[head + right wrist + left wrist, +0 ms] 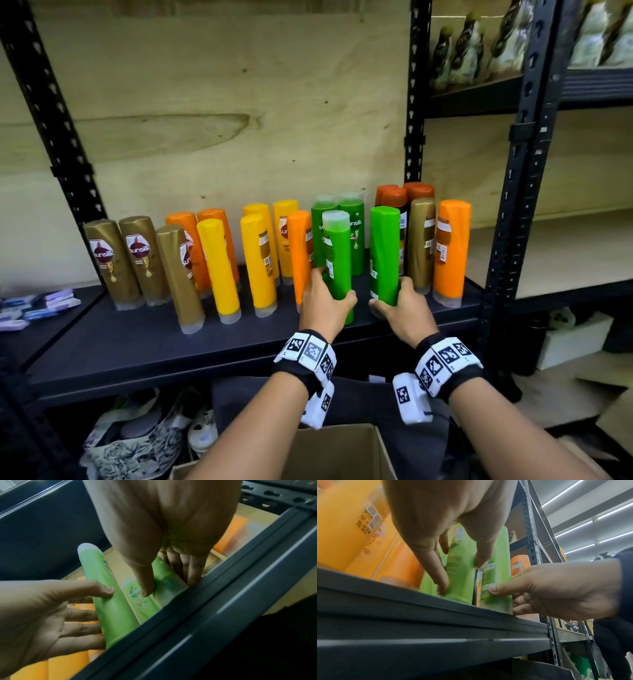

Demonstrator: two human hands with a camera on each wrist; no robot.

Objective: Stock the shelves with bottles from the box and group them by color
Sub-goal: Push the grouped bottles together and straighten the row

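Note:
Two green bottles stand side by side near the front of the black shelf [137, 339]. My left hand [330, 294] grips the lower part of the left green bottle [337, 253], whose clear cap points up. My right hand [394, 298] grips the base of the right green bottle [384, 246]. In the left wrist view my left hand [460, 573] has thumb and fingers around its bottle [458, 589]. In the right wrist view my right hand [167, 584] clasps its bottle [164, 574] at the shelf lip. More green bottles [354, 233] stand right behind.
Gold bottles [113, 260], yellow bottles [219, 270] and orange bottles [191, 240] fill the shelf's left and middle. A gold bottle [421, 240] and an orange one [450, 250] stand right of my hands. A black upright [507, 219] bounds the right. The cardboard box [335, 452] sits below.

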